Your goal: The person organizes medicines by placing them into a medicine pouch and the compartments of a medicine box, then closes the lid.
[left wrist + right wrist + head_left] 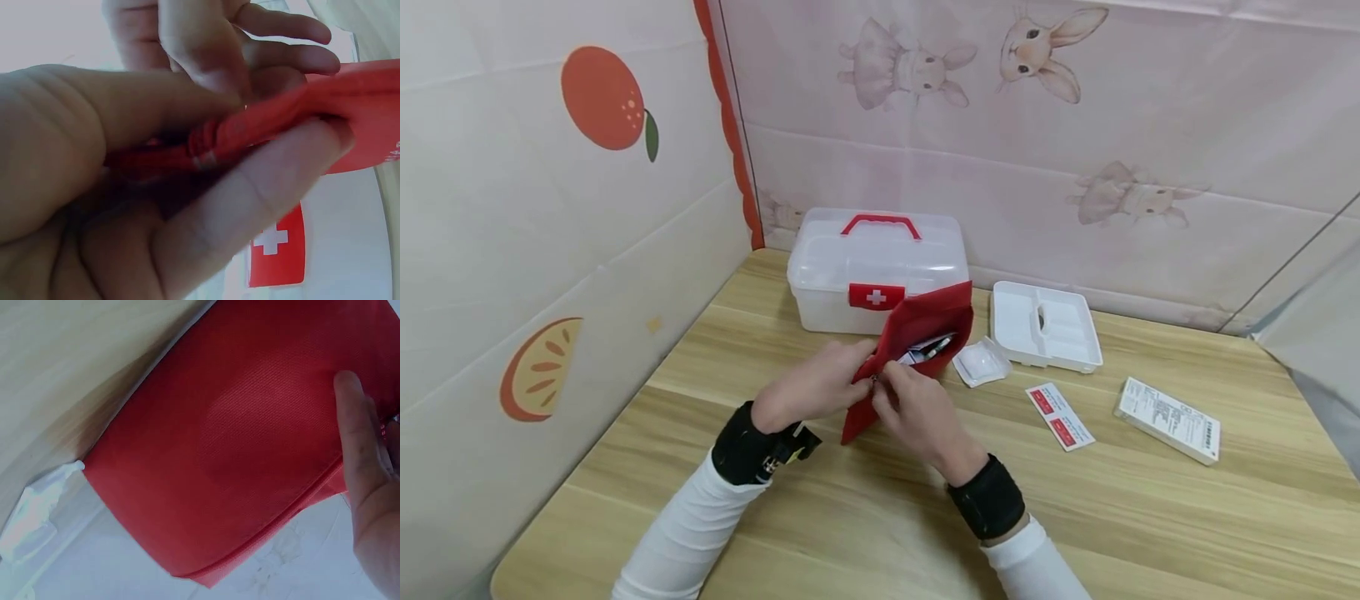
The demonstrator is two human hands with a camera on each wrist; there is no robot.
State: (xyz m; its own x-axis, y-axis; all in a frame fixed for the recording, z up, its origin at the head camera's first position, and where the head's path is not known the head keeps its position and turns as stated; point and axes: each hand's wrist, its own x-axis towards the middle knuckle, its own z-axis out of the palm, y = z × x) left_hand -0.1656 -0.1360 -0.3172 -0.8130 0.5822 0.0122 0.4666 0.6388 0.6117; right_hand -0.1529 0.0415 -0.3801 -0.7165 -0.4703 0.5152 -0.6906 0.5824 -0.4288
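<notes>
A red fabric pouch is held up on its edge above the table, its zipped mouth gaping. Inside show white packets and a slim dark item. My left hand grips the pouch by the near end of its mouth; in the left wrist view, thumb and fingers pinch both sides of the red edge. At that same end, my right hand pinches the zipper area, fingertips close to the left thumb. From the right wrist view, one finger lies along the pouch's broad side. The zipper pull is hidden by fingers.
Behind the pouch stands a clear first-aid box with red handle and latch. To the right lie a white compartment tray, a clear-wrapped white packet, a red-and-white card and a flat white box. Fabric walls border the table.
</notes>
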